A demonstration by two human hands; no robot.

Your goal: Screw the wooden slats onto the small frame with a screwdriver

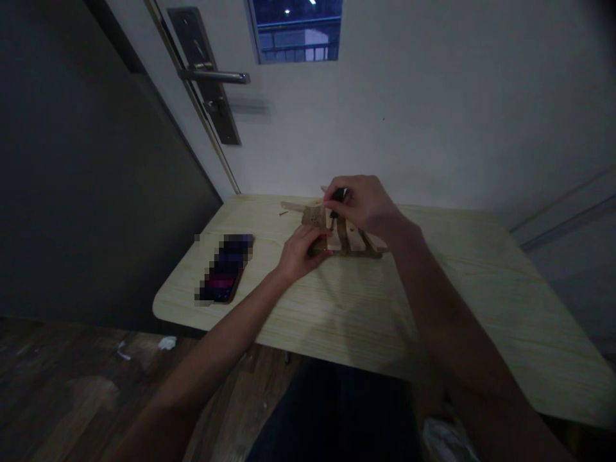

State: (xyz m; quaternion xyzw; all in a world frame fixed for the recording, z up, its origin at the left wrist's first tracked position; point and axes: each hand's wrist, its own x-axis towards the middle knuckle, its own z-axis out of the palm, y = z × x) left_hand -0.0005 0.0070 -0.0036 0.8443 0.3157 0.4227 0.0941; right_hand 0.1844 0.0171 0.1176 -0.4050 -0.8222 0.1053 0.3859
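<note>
A small wooden board assembly with light and dark brown parts lies near the back of the table. My left hand grips its front left part, fingers on top and thumb at the front edge. Above the board, my right hand is closed around a short black-handled screwdriver, its thin shaft pointing down toward the wood. My right hand and wrist partly cover the board's right side. Whether the tip touches the wood, I cannot tell.
A smartphone, partly pixelated, lies on the pale wooden table to the left. A thin small stick lies beside the board. Behind the table stands a white door with a metal handle. White scraps are on the floor.
</note>
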